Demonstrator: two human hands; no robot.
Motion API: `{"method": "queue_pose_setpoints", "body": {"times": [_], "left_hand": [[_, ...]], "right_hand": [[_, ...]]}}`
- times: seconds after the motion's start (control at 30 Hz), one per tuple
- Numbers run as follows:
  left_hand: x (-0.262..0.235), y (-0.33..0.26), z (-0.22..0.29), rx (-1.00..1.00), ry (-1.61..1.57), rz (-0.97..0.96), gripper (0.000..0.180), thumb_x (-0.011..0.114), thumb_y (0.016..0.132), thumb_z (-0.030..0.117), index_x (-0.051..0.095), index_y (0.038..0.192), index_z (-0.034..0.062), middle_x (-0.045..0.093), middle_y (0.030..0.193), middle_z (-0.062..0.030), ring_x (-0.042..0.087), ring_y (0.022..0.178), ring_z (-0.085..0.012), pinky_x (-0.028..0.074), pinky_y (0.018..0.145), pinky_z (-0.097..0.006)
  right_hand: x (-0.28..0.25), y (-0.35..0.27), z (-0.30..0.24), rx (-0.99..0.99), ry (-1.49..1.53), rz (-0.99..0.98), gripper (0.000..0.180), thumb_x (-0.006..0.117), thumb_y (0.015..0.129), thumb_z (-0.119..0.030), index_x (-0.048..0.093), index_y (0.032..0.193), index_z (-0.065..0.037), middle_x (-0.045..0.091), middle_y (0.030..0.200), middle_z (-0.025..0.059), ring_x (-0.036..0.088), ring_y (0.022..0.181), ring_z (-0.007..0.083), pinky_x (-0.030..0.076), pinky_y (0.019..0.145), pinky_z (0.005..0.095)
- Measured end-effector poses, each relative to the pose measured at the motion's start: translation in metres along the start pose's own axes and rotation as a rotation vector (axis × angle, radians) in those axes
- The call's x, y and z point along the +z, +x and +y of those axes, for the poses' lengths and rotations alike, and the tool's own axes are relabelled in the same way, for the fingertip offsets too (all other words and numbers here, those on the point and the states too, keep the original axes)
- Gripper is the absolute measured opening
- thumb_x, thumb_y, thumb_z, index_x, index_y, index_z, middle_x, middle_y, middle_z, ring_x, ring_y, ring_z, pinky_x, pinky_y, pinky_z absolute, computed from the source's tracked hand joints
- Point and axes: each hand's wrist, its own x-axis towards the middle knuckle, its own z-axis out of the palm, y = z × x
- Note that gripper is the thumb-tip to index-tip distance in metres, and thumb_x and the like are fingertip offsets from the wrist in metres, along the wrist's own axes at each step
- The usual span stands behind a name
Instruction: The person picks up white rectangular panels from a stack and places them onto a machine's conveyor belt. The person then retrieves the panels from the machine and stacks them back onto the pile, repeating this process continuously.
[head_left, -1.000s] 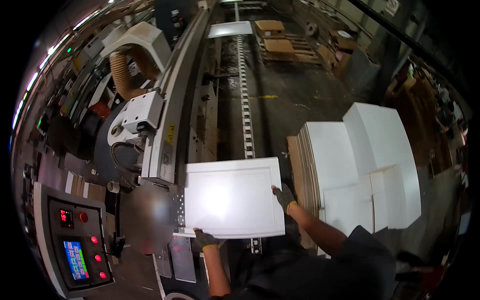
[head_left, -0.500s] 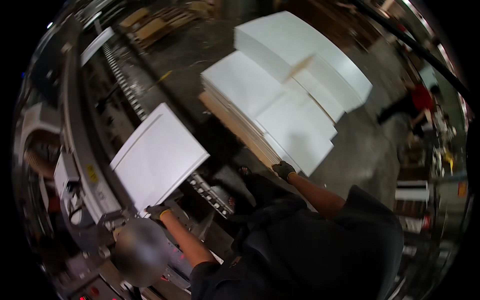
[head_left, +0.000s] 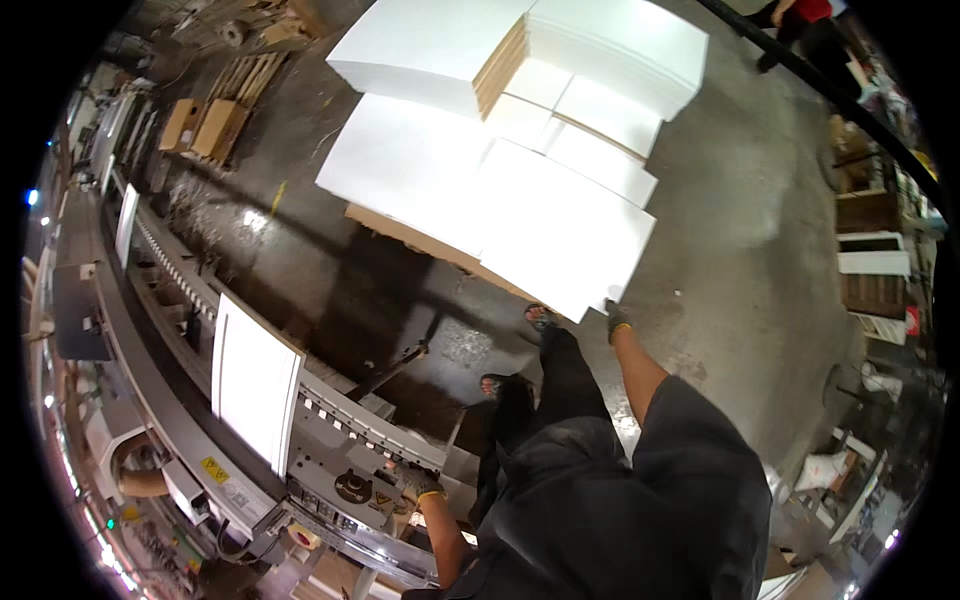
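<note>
My right hand, in a dark glove with a yellowish cuff, is at the near corner of the top white panel on a stack. Its fingers close on that corner; their undersides are hidden. My left hand, gloved alike, is over the machine's near edge beside the roller rail, with fingers stretched forward and no panel in them. Farther left, a white panel with a raised edge strip lies on the machine's feed track, apart from my left hand.
Taller stacks of white panels stand behind the top panel, on a brown board base. A second white panel is farther along the machine. Wooden pallets and cardboard lie at the far left. Another person is at the upper right.
My left hand has come away from the panel on the machine, which now sits farther along the track. My right hand stays at the stack's near edge, now at the top panel's corner. The view has turned.
</note>
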Motion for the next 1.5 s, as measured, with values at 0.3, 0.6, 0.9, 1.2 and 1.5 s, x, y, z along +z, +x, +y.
{"method": "queue_pose_setpoints", "body": {"times": [0.3,0.6,0.9,1.2,1.5], "left_hand": [[0.12,-0.023,0.038,1.032,1.1,0.453,0.056,0.067,0.094,0.028,0.046,0.135,-0.0022,0.055,0.126,-0.0243,0.055,0.115,-0.0344,0.039,0.106,-0.041],[0.342,-0.047,-0.109,-0.633,0.704,-0.513,0.077,0.063,0.083,0.074,0.053,0.123,0.01,0.061,0.115,-0.0094,0.057,0.079,-0.0224,0.046,0.064,-0.04],[0.407,-0.096,-0.068,-0.713,-0.014,-0.698,0.055,0.057,0.094,0.055,0.061,0.109,0.0032,0.065,0.088,-0.0101,0.059,0.07,-0.0232,0.051,0.076,-0.035],[0.428,-0.064,0.082,-0.257,-0.07,-0.76,0.04,0.059,0.094,0.045,0.06,0.111,0.0082,0.063,0.094,-0.0051,0.055,0.073,-0.0182,0.048,0.073,-0.038],[0.369,-0.12,0.15,-0.132,-0.089,-1.316,0.062,0.061,0.086,0.069,0.058,0.095,0.0073,0.048,0.089,-0.0047,0.044,0.08,-0.0194,0.038,0.075,-0.036]], "right_hand": [[0.006,0.067,-0.006,0.288,0.55,-0.469,0.095,0.05,0.088,-0.076,0.031,0.158,-0.014,0.022,0.165,0.0116,0.023,0.15,0.0336,0.017,0.118,0.0566],[-0.042,-0.085,-0.024,-1.161,-0.445,-0.32,0.033,0.061,0.093,-0.028,0.063,0.117,-0.006,0.069,0.101,0.0121,0.063,0.097,0.0261,0.055,0.069,0.0372],[-0.149,-0.265,-0.185,-1.743,-0.66,-0.076,0.066,0.073,0.079,-0.042,0.057,0.136,-0.011,0.062,0.129,0.0107,0.06,0.118,0.0277,0.045,0.102,0.0491],[-0.078,-0.261,-0.359,-2.305,-1.015,-0.224,0.044,0.07,0.079,-0.036,0.064,0.118,-0.015,0.069,0.11,0.0046,0.068,0.101,0.0285,0.052,0.089,0.0484],[-0.197,-0.433,-0.424,-1.873,-0.342,-0.25,0.056,0.067,0.085,-0.05,0.067,0.123,-0.009,0.072,0.104,0.0182,0.068,0.096,0.0367,0.051,0.084,0.0471]]}}
